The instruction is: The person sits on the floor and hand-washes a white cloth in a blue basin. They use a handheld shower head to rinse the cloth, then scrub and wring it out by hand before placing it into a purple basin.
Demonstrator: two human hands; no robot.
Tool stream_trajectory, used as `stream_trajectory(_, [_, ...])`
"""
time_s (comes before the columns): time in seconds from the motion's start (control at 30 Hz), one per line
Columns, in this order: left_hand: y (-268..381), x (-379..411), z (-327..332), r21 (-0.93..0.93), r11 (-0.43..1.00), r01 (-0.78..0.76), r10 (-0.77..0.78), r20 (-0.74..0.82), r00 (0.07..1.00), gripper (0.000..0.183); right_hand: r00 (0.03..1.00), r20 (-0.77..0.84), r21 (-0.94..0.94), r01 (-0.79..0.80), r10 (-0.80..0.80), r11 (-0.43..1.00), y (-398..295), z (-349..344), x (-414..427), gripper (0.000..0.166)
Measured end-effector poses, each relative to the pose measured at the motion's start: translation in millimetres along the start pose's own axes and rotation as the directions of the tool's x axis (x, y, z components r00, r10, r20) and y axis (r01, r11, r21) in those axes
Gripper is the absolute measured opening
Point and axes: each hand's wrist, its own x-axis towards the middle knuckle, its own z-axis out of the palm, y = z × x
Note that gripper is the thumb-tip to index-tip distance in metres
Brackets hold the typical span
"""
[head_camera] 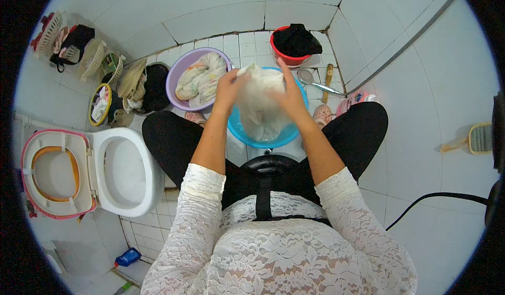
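Note:
A wet white cloth (260, 83) hangs between my hands, its lower part blurred by motion over a blue plastic basin (241, 138) of water. My left hand (229, 90) grips the cloth's upper left edge. Against the cloth's right side is my right hand (291, 96), its index finger stretched upward and its other fingers blurred. Whether those fingers close on the fabric cannot be told. The basin stands on the tiled floor between my feet.
Left of the basin sits a purple basin (172, 94) with a patterned light cloth (203, 78). Behind it on the right, a red basin (290, 61) holds black fabric (296, 40). A shower head (305, 76), a wooden-handled brush (328, 83) and a pink container (349, 102) lie rightward; a toilet (126, 172) is leftward.

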Motion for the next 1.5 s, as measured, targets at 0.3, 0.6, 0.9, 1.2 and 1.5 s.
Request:
stream_trajectory(0.3, [68,20,7,-0.155,0.883,-0.442,0.436,-0.076,0.897,0.043,0.989,-0.021,-0.135,0.143,-0.147,0.98,-67,-5,62,0.028])
stream_trajectory(0.6, [67,36,3,-0.418,0.877,-0.238,0.293,0.071,0.954,0.033,0.954,-0.087,0.245,0.299,-0.286,0.922,-190,-34,131,0.037])
stream_trajectory(0.9, [55,47,-4,-0.424,0.904,0.046,0.041,0.194,0.98,0.033,0.995,0.018,0.082,-0.102,0.101,0.991,-120,-69,116,0.035])
stream_trajectory(1.2, [45,32,3,0.071,0.982,-0.175,0.146,0.299,0.943,0.066,0.961,0.172,0.191,-0.249,0.218,0.949,-66,-26,97,0.027])
stream_trajectory(1.5, [20,25,-5,-0.504,0.838,0.208,-0.063,0.289,0.955,0.045,0.912,0.3,0.048,-0.309,0.281,0.95,-48,-39,75,0.064])
